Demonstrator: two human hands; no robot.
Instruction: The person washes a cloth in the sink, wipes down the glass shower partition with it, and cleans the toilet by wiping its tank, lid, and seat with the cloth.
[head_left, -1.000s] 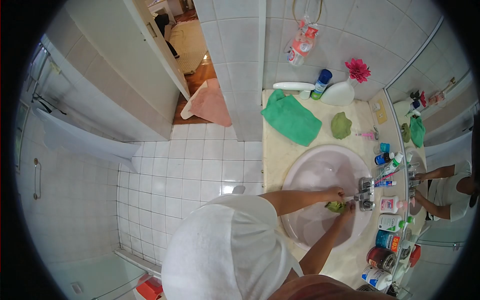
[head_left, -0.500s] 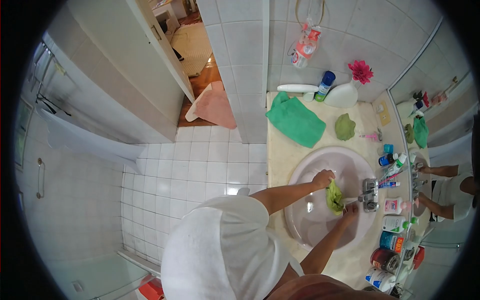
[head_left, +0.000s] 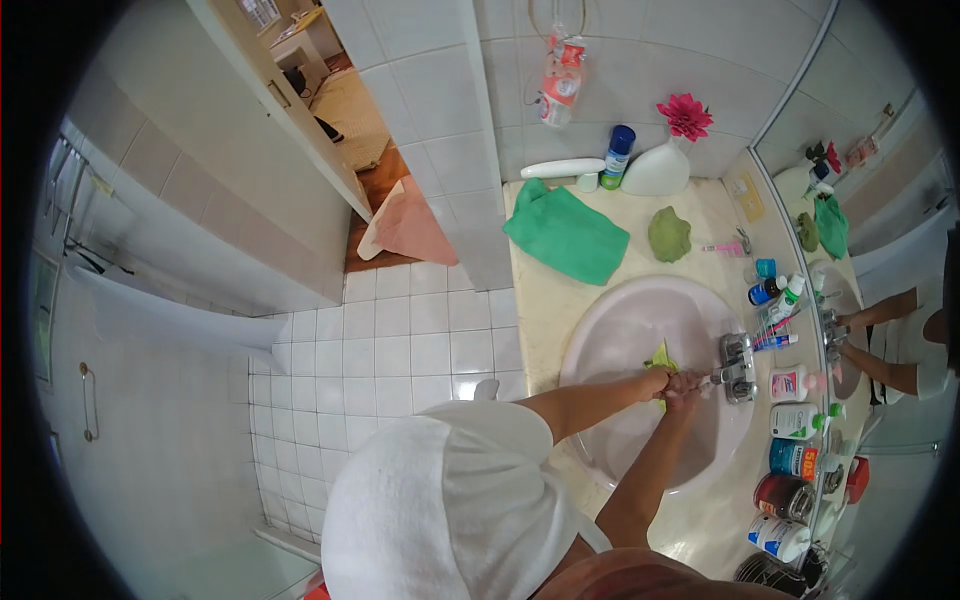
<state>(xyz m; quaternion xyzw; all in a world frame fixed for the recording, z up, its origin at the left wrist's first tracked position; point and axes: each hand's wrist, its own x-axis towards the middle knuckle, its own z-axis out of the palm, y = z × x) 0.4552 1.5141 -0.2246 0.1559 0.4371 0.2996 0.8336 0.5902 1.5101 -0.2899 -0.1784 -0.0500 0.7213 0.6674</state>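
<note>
A wet yellow-green cloth (head_left: 661,356) is bunched up between my two hands over the pale pink sink basin (head_left: 600,330). My left hand (head_left: 656,381) is closed round it, and a bit of the cloth pokes out above the fingers. My right hand (head_left: 683,397) presses in close against the left one, also closed on the cloth. Both sit just in front of the metal faucet (head_left: 738,368), near its spout. Most of the cloth is hidden by the fingers.
A green towel (head_left: 568,236) and an olive-green crumpled cloth (head_left: 669,235) lie on the cream counter (head_left: 540,340). Several bottles, such as a pink-labelled one (head_left: 787,383), line the mirror side. A white vase (head_left: 657,168) with a pink flower stands at the back.
The hands were apart with the cloth hanging between them; now they have come together at the spout and the cloth is bunched up. The view has shifted slightly.
</note>
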